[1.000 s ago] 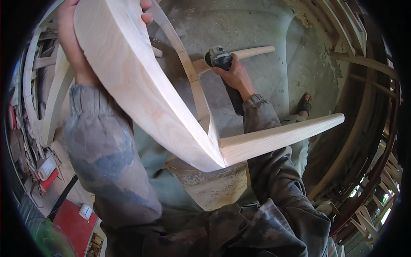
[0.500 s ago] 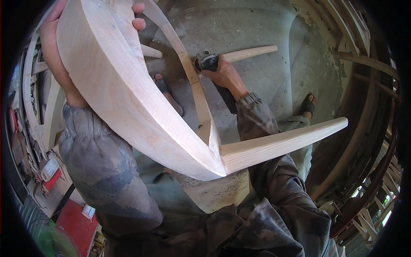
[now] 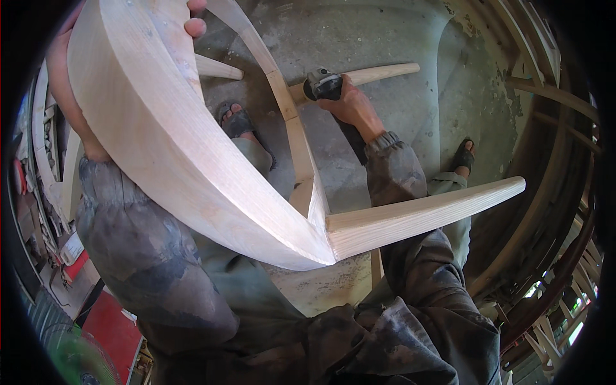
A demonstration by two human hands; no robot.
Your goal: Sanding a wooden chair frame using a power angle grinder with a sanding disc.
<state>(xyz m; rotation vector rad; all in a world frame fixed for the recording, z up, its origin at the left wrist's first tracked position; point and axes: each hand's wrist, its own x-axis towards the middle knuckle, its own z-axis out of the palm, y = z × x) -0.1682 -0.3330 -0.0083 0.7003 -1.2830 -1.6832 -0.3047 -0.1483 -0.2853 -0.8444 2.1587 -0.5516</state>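
Frame: an unfinished pale wood chair frame (image 3: 212,173) was held up close under the camera, its broad curved rail sweeping from the left hand down to a joint above the lap, with 1 leg (image 3: 423,215) jutting out to the right of the right forearm.
Left hand: the left hand (image 3: 192,19) was closed over the top edge of the curved rail, fingertips showing on the near face; most of the hand sat behind the wood.
Right hand: the right hand (image 3: 350,106) was wrapped fully around a small grinder (image 3: 323,85), pressed against a thin rail beyond the wrist.
Handling: the frame looked stiff and fairly heavy for 1 hand, awkward by its spread of legs. Bare sanded wood was probably dry and not slippery. Glued joints seemed the weak spots, so the thick rail looked the sound place to grip, not a leg end.
Grinder: hard, compact, likely vibrating; a full fist around the body suited it.
Containers: none could be made out near either hand.
Below the hands: a concrete floor (image 3: 410,38) and 2 sandalled feet.
Right of the right arm: bent wooden pieces (image 3: 552,192) leaned stacked.
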